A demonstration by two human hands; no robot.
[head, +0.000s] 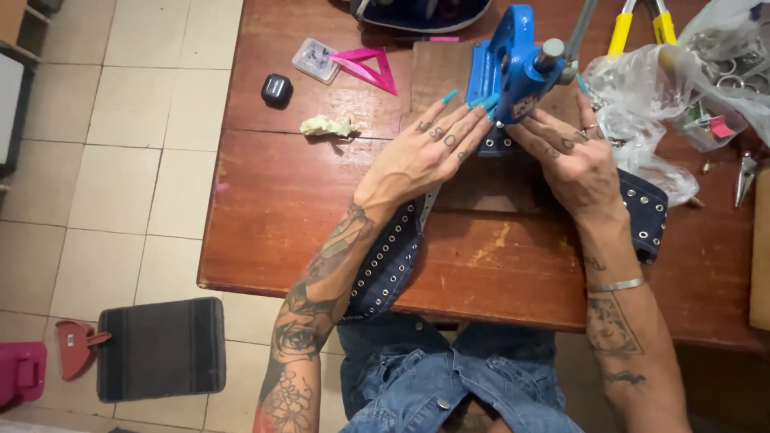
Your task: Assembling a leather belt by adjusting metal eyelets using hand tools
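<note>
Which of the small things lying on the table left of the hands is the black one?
The little rounded case, farthest left. The crumpled paper scrap is pale, the triangle is pink, and the small packet is clear.

The press (513,68) is standing on the table (273,216), toward its far edge. The left hand (421,156) is lying just left of the press base and the right hand (573,160) just right of it, both resting on the studded strap (389,265), which is running under the press and hanging over the near edge. Left of the press are lying the triangle ruler (365,66), the small case (277,90) and the crumpled wad (327,126). Right of the press is sitting the plastic bag (674,88).
</note>
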